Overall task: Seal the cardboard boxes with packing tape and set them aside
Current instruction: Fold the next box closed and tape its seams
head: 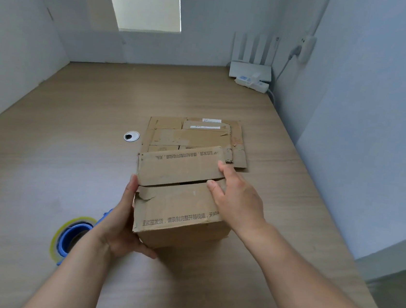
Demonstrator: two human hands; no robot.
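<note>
A worn brown cardboard box (178,206) with printed black text stands on the wooden table (73,126) in front of me. Its two top flaps are folded down with a narrow gap between them. My left hand (119,223) presses flat against the box's left side, thumb under the near corner. On the top flaps at the right edge rests my right hand (237,198), its fingers straight. A blue tape dispenser (72,236) with a roll of clear tape lies on the table just left of my left wrist.
A flattened cardboard box (194,135) lies on the table right behind the box. A round cable grommet (131,136) sits to the left of it. A white router (250,69) and power strip (251,84) stand in the far right corner. Walls close in on three sides.
</note>
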